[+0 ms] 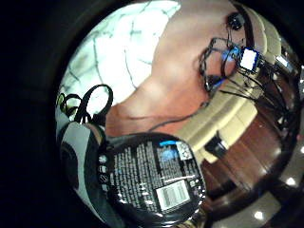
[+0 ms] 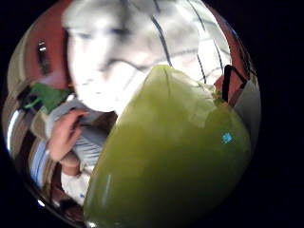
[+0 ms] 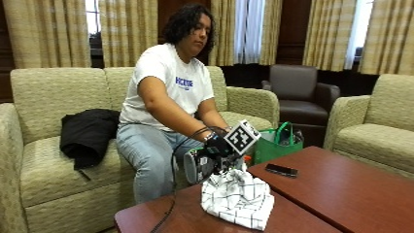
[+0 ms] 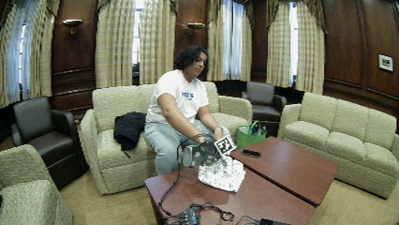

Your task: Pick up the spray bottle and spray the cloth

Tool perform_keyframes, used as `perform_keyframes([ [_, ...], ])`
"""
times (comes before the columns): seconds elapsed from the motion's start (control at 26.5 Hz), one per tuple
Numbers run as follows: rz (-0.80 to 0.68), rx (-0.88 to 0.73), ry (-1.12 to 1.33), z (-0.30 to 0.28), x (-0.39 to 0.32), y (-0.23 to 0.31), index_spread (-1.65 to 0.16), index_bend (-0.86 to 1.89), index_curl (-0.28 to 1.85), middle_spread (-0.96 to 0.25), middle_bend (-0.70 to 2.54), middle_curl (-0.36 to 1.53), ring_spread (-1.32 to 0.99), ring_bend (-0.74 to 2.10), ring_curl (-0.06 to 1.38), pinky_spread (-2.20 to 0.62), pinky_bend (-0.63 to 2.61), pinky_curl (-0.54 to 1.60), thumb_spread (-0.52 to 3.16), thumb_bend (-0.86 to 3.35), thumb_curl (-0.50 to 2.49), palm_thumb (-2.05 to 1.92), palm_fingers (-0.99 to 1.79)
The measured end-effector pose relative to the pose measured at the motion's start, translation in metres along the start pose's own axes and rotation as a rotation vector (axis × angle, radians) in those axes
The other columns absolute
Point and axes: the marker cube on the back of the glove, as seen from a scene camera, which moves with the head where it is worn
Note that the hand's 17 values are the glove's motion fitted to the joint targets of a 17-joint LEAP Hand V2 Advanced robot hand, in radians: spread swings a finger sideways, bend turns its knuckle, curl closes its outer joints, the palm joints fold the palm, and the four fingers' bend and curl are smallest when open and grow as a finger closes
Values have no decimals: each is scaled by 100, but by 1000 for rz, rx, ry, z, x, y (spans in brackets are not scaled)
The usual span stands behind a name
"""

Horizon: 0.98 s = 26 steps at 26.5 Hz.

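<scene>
Sofa (image 3: 45, 97): pale woven upholstery, behind the right hand; the person sits on it, with a black jacket (image 3: 87, 133) lying on the seat on the far side of them from the bag. Table (image 3: 349, 194): reddish-brown wood, two tops side by side, directly below the right hand. Cloth (image 3: 236, 196): white with a thin dark grid, heaped on the near table top just under the right hand; whether the two touch cannot be told. Bag (image 3: 275, 145): green, with looped handles, on the floor beyond the right hand, beside the sofa. Spray bottle (image 3: 197, 165): held off the table at the right hand, above the edge of the cloth; the little-finger-side palm view shows its dark printed label with a barcode (image 1: 156, 183) close against the palm, and the thumb-side palm view is largely filled by a yellow-green surface (image 2: 175, 161). Right hand (image 3: 218, 145): black-gloved, fingers wrapped around the spray bottle. Phone (image 3: 281, 170): dark, flat on the further table top, past the right hand, well apart from the cloth. The other hand lies hidden behind the right hand; its state cannot be told.
</scene>
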Motion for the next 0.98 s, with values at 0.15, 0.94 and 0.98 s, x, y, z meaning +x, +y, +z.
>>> perform_keyframes([
  [0.15, -91, 216, -256, -58, -1, 16, -23, 44, 58, -14, 72, 55, -19, 65, 48, -27, 38, 37, 36, -3, 82, 91, 137],
  [0.94, -330, 922, -1346, -179, -181, -74, -23, 43, 60, -15, 72, 55, -19, 66, 48, -27, 38, 38, 36, -3, 84, 91, 137],
  [0.98, -320, 927, -1369, -171, -191, -84, -23, 43, 60, -15, 72, 55, -19, 66, 48, -27, 38, 38, 36, -3, 84, 91, 137],
])
